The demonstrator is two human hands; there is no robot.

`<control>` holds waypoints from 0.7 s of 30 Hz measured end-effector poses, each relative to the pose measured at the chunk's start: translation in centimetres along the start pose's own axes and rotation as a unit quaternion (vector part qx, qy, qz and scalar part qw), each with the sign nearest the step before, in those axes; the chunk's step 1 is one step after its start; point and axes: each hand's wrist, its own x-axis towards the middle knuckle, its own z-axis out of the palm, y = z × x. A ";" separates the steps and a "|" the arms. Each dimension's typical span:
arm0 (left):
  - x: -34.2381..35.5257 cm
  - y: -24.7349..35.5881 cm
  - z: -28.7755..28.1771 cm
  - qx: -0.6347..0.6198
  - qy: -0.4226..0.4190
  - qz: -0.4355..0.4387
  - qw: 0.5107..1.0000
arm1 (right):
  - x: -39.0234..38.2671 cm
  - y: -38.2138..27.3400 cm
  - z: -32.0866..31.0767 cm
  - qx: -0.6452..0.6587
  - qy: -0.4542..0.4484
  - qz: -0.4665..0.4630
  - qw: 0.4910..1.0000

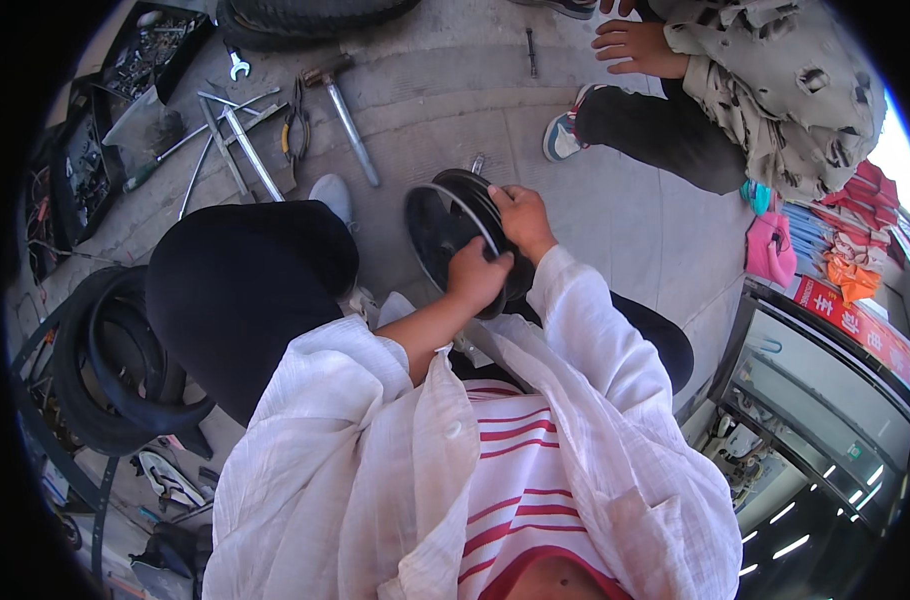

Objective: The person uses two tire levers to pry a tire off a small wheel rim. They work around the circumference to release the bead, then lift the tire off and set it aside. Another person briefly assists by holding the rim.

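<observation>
Both left hand [480,274] and right hand [524,219] clamped on the black wheel rim [431,238] mid-frame, probably positioning it, next likely needs steady turning

White shirt [345,470], red-striped top [515,475], black trousers [240,295]

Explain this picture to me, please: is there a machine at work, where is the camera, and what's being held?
There's no robot here, just someone's bare hands. The one picture comes from a wide fisheye camera worn on that person's head, looking down, so straight edges bend toward its rim. The left hand and right hand hold a black, round, wheel-like part. On the ground lie a hammer, pliers and a wrench. Black rubber rings are at lower left; another person's hand shows at upper right.
</observation>
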 end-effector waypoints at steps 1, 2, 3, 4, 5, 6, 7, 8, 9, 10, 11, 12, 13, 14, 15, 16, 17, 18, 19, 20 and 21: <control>1.1 -0.8 0.1 -0.048 0.049 -0.037 0.997 | -1.1 -0.6 0.0 -0.004 0.002 -0.014 1.000; 1.3 -0.5 -0.1 -0.094 0.096 -0.077 0.988 | -2.3 -0.8 0.0 -0.007 0.004 -0.025 1.000; 1.4 -0.3 -0.2 -0.094 0.162 -0.109 0.976 | -3.1 -0.6 0.0 -0.002 0.015 -0.035 0.999; 1.6 0.1 -0.6 -0.076 0.177 -0.089 0.977 | -3.9 -0.4 0.1 0.043 0.022 -0.029 0.998; 2.1 0.5 -1.0 -0.059 0.192 -0.070 0.977 | -4.7 -0.1 0.1 0.088 0.029 -0.024 0.995; 2.2 0.8 -1.5 -0.041 0.207 -0.050 0.976 | -5.4 0.1 0.0 0.133 0.036 -0.018 0.990; 1.5 2.5 -2.3 0.043 0.181 0.018 0.982 | -5.9 0.1 -0.5 0.159 0.022 0.008 0.987; 1.3 2.5 -2.2 0.075 0.168 0.046 0.982 | -6.3 0.4 -0.8 0.177 0.014 0.029 0.984; 1.1 2.3 -2.2 0.107 0.155 0.074 0.979 | -6.8 1.1 -0.9 0.195 0.006 0.051 0.980; 0.8 2.1 -2.1 0.140 0.140 0.101 0.975 | -7.1 1.0 -1.2 0.213 -0.002 0.074 0.974; 0.6 2.1 -2.0 0.147 0.125 0.102 0.976 | -7.1 0.9 -1.6 0.185 -0.003 0.069 0.980; 0.4 2.3 -1.9 0.153 0.110 0.103 0.977 | -6.9 0.7 -2.2 0.157 -0.004 0.065 0.985; 0.1 2.2 -1.8 0.160 0.094 0.101 0.977 | -6.8 0.2 -2.6 0.129 -0.006 0.063 0.990; -0.1 2.1 -1.5 0.169 0.082 0.100 0.977 | -6.5 -0.2 -2.7 0.140 0.017 0.027 0.990; -0.3 1.9 -1.2 0.178 0.069 0.099 0.977 | -5.9 -0.7 -2.4 0.151 0.040 -0.008 0.988; -0.5 1.8 -0.9 0.186 0.057 0.099 0.976 | -5.2 -0.9 -2.1 0.161 0.063 -0.045 0.984; -0.7 1.7 -0.6 0.191 0.053 0.100 0.975 | -4.3 -0.8 -2.0 0.172 0.060 -0.031 0.983; -1.0 1.5 -0.2 0.195 0.050 0.101 0.974 | -3.4 -0.8 -1.9 0.183 0.057 -0.017 0.981; -1.2 1.3 0.1 0.199 0.047 0.102 0.974 | -2.8 -0.9 -1.8 0.193 0.053 -0.004 0.980; -1.4 1.2 0.3 0.196 0.039 0.101 0.975 | -2.5 -1.0 -1.8 0.220 0.043 0.021 0.974; -1.6 1.1 0.4 0.193 0.031 0.099 0.976 | -2.2 -1.1 -1.8 0.246 0.033 0.045 0.968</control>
